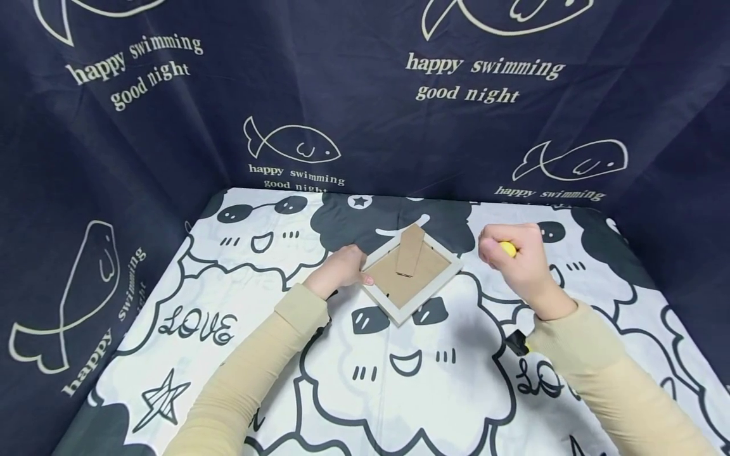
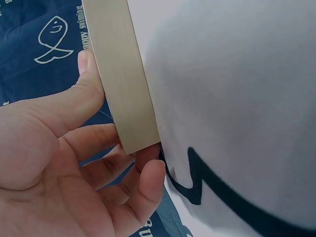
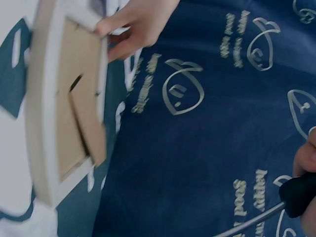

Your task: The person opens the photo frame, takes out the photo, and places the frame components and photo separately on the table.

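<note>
A picture frame (image 1: 429, 292) with a pale border shows its brown backing board (image 1: 385, 277), back side up, in the head view. A cardboard stand flap (image 1: 409, 250) is fixed to that board. My left hand (image 1: 342, 267) grips the frame's left corner, thumb on the back and fingers underneath; the left wrist view shows its wooden side edge (image 2: 121, 74). Raised to the right of the frame, my right hand (image 1: 518, 256) is wrapped around a screwdriver (image 1: 507, 249) with a yellow handle end. Its black collar (image 3: 297, 192) and metal shaft (image 3: 254, 220) appear in the right wrist view; the tip is out of view.
Under the frame spreads a white cloth (image 1: 359, 386) with black cartoon sheep and lettering, covering the table. Dark blue curtains (image 1: 376, 82) printed with fish hang behind and at both sides. A black piece (image 1: 517, 342) shows beside the right sleeve.
</note>
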`<state>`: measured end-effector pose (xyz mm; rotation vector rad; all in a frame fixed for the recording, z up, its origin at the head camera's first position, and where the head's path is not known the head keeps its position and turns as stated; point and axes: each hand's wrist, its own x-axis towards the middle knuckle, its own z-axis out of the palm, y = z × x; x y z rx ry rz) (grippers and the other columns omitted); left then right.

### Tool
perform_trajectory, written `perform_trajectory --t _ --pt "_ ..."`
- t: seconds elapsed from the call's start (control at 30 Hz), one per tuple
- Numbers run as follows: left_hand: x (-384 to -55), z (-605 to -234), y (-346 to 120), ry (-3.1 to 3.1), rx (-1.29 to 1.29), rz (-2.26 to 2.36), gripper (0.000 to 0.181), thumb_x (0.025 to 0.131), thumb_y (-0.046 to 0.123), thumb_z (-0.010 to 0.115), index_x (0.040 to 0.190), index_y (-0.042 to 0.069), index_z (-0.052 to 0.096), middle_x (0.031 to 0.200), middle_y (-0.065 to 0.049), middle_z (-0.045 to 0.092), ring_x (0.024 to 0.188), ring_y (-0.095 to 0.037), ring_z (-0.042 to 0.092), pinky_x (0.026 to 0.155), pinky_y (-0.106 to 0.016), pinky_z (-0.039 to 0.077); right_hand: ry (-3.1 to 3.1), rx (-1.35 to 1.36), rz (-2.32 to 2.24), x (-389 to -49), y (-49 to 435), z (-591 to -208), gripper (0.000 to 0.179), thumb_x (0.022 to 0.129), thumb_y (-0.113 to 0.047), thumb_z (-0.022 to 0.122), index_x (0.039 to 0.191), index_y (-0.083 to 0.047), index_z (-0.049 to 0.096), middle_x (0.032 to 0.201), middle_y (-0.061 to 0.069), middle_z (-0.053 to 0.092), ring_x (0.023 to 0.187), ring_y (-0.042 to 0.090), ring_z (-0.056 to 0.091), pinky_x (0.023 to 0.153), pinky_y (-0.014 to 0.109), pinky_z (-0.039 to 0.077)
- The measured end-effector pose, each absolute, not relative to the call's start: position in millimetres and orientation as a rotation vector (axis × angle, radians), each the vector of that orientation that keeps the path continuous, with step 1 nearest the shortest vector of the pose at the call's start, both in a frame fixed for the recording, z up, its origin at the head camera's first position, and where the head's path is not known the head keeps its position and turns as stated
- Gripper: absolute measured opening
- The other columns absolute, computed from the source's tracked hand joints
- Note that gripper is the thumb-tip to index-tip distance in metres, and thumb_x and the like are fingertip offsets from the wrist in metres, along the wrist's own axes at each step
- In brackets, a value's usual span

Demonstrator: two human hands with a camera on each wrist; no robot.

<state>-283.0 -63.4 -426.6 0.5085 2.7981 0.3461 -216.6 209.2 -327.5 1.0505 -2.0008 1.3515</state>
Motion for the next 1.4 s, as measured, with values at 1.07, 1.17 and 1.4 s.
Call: perform_trajectory --t 1.07,1.17,1.4 --pt "-280.9 -424.7 -61.3 2.819 0.512 0.297 0.038 0.076 0.043 0.074 0.07 0.009 0.056 0.088 -0.009 0.059 0.083 -0.021 0.054 0.074 -0.034 0.049 -2.992 0.375 0.314 -287.6 232.8 -431.7 0.024 0.089 -0.03 0.062 0.096 -0.008 0.067 0.07 0.011 0.066 0.055 0.025 0.058 0.045 0.038 0.043" --pt "-280.1 -423.5 -60.3 2.818 0.485 0.294 0.039 0.075 0.044 0.074 0.071 0.009 0.057 0.09 -0.009 0.06 0.083 -0.021 0.054 0.073 -0.035 0.049 -3.001 0.366 0.313 -290.0 234.2 -435.5 0.027 0.089 -0.035 0.063 0.098 -0.01 0.067 0.073 0.012 0.067 0.059 0.028 0.06 0.047 0.041 0.044" --pt "-276.2 -419.9 -58.7 2.828 0.404 0.322 0.042 0.074 0.043 0.075 0.091 0.006 0.066 0.105 -0.013 0.064 0.092 -0.024 0.059 0.079 -0.038 0.051 -3.052 0.322 0.351 -292.3 233.2 -439.7 0.03 0.088 -0.039 0.063 0.094 -0.01 0.067 0.073 0.01 0.066 0.062 0.028 0.06 0.048 0.042 0.043"
